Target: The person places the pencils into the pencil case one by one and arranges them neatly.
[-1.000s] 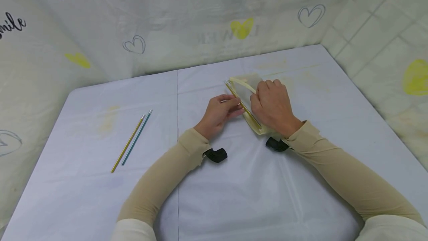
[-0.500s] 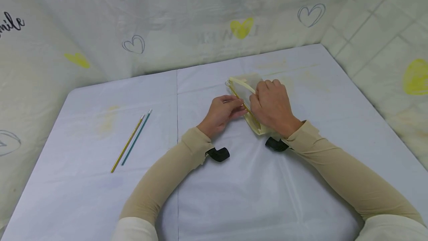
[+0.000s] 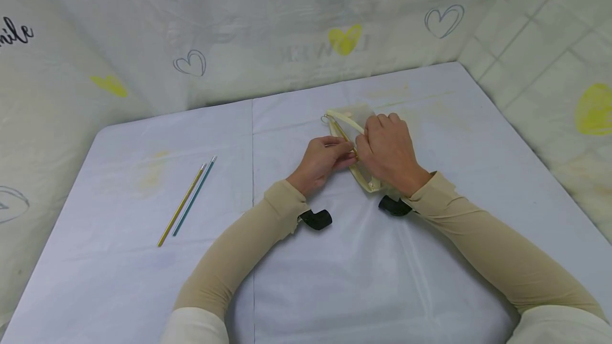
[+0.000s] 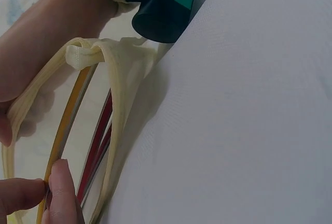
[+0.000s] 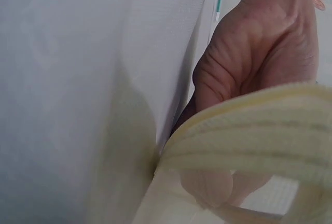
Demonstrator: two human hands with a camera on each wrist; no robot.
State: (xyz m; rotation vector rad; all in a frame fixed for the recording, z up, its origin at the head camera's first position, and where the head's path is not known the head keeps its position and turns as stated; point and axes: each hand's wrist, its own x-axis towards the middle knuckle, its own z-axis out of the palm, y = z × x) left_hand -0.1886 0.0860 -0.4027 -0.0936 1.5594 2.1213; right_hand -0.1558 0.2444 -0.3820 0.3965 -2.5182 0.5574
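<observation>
My left hand [image 3: 321, 161] pinches a gold-yellow pencil [image 4: 66, 123] between thumb and fingers. The pencil slants down inside the open mouth of a cream, see-through zip pouch [image 3: 349, 120]. Gripping the pouch's far rim, my right hand [image 3: 389, 150] holds the mouth apart. Dark red pencils [image 4: 96, 146] lie within the pouch in the left wrist view. In the right wrist view the pouch's zip edge [image 5: 249, 110] crosses in front of the left hand [image 5: 259, 47], whose fingertips show through the pouch material.
On the table's left side lie a gold pencil [image 3: 181, 206] and a teal pencil [image 3: 194, 195], side by side. The white-covered table [image 3: 296, 291] meets a printed curtain [image 3: 258, 31] at the back. Dark wrist fittings [image 3: 317, 220] hang below both wrists.
My left hand has moved slightly right and down with the pencil, which now sits deeper in the pouch. The right hand keeps its place on the rim.
</observation>
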